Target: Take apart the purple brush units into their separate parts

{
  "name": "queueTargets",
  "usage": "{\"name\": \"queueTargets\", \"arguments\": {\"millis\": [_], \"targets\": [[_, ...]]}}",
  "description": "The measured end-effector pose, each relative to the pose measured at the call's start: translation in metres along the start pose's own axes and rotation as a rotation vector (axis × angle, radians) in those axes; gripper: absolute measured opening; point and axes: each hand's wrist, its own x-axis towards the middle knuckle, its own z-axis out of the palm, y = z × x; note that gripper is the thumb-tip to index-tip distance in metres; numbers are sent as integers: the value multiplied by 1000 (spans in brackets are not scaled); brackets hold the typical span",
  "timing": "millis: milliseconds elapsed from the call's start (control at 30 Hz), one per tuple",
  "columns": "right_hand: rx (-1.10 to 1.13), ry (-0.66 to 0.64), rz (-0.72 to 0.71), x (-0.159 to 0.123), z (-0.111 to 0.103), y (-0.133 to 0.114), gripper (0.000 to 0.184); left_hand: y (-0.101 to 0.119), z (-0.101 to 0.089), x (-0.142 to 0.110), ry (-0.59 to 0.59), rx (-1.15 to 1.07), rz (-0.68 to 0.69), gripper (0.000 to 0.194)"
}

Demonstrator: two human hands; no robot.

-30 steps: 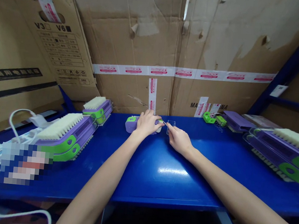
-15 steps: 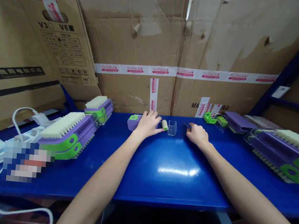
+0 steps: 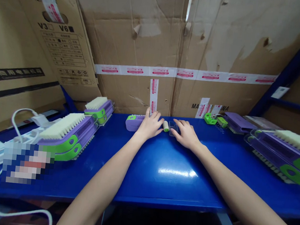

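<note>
near the back of the blue surface (image 3: 144, 175), the right hand (image 3: 186, 134) is reaching around the clear box (image 3: 173, 126), fingers parted; it was just off to the right with a thin tool, which is no longer showing. the left hand (image 3: 150, 126) is resting half open on the purple brush (image 3: 133, 124), beside the cream roller (image 3: 166, 126). neither grip is showing clearly. attention is shifting to the box.

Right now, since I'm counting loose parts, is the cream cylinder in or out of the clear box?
Out: the cylinder lies on the table, between the left hand and the clear box.
</note>
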Motion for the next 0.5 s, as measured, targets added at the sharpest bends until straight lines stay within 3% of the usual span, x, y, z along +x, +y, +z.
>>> {"name": "queueTargets", "arguments": {"millis": [133, 500], "targets": [[38, -33, -33, -2, 3, -3, 46, 11, 3, 2, -17, -10, 90, 35], [2, -59, 11, -1, -2, -1, 39, 25, 3, 4, -145, -83, 97, 34]]}}
